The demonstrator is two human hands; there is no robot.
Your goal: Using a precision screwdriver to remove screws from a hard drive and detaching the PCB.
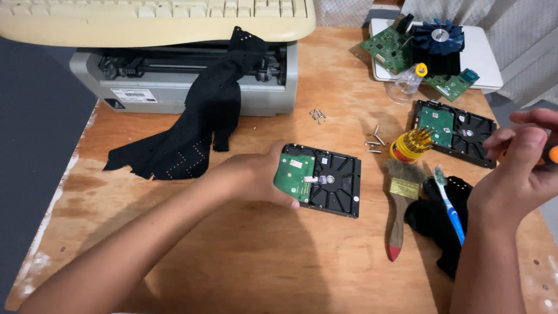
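Two drives: one hard drive (325,180) lies board-up at mid-table; a second drive (456,132) lies up and to its right.
Left hand (258,177): clamped on the near drive's left edge, fingers curled under the green board, seemingly to steady it flat on the table (261,256).
Right hand (523,160): raised well right of the drive, closed round a tool with an orange end (552,154); kind of tool cannot be told.
Loose screws (375,142): scattered just above-right of the drive, likely set aside in reach.
Bit holder (410,144): yellow and red, right of the drive, touching the second drive's corner.
Brush (401,203) and toothbrush (449,200): right of the drive, handles toward the person.
Labels: white rectangular sticker on the drive's green board; white barcode label (133,95) on the grey printer (174,75), far up-left; brass-coloured plate on the brush.
Black cloth (203,116): draped from the printer, left of the drive.
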